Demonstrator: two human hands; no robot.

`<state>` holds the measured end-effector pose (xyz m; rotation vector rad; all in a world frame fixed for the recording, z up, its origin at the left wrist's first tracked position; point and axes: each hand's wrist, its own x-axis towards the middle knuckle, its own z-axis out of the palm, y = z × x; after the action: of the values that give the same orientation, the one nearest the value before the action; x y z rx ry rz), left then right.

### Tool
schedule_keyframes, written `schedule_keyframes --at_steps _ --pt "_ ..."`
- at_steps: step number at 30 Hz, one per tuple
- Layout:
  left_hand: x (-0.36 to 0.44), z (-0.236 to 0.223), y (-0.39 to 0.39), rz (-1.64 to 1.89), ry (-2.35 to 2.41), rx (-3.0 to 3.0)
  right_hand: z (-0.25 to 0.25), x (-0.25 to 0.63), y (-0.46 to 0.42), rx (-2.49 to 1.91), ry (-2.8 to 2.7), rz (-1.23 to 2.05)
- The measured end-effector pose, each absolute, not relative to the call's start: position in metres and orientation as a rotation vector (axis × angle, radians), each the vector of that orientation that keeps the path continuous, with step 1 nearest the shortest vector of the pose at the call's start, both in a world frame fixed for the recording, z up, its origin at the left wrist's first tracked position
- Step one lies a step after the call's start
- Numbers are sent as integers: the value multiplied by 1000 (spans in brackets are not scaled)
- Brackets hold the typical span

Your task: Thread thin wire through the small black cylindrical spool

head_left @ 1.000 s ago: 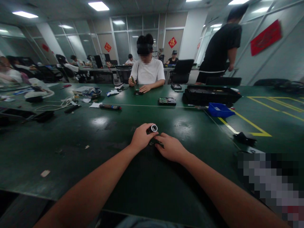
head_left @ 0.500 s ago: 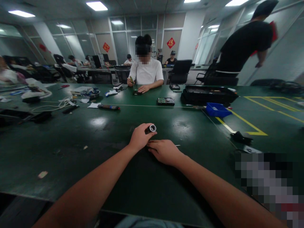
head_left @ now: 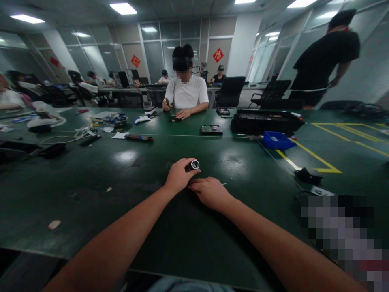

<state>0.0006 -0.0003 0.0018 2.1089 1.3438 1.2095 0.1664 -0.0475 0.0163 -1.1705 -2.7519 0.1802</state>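
My left hand (head_left: 178, 175) is closed round a small black cylinder with a shiny ring at its end (head_left: 193, 165), held just above the green table (head_left: 127, 190). Right beside it, my right hand (head_left: 209, 191) rests on the table with its fingers curled together toward the left hand. A thin pale sliver (head_left: 224, 184) pokes out past the right hand's knuckles. What lies under the right fingers is hidden.
Across the table a person in a white shirt (head_left: 187, 92) works with a tool. A hard drive (head_left: 211, 129), a black case (head_left: 265, 120), a blue bin (head_left: 276, 140), a pen-like tool (head_left: 138, 138) and cables (head_left: 69, 136) lie further back. A person in black (head_left: 323, 61) stands at the right.
My right hand slid a little down and back from the cylinder; the dark part seen under its fingers a second ago no longer shows. The standing person moved rightward.
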Motion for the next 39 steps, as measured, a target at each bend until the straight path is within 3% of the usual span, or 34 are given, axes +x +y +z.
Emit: schedule_keyframes --at_steps 13,21,27,39 --pt "0 1 -1 1221 1287 2137 31 183 -46 -1624 -2425 603" --pt "0 -1 0 1180 1218 2157 35 191 -48 -1393 -2306 402" --pt "3 2 -6 1097 1114 2231 42 191 -51 -1457 -1970 410" --pt "7 7 -10 1038 977 2327 43 190 -52 -1435 -2040 241"
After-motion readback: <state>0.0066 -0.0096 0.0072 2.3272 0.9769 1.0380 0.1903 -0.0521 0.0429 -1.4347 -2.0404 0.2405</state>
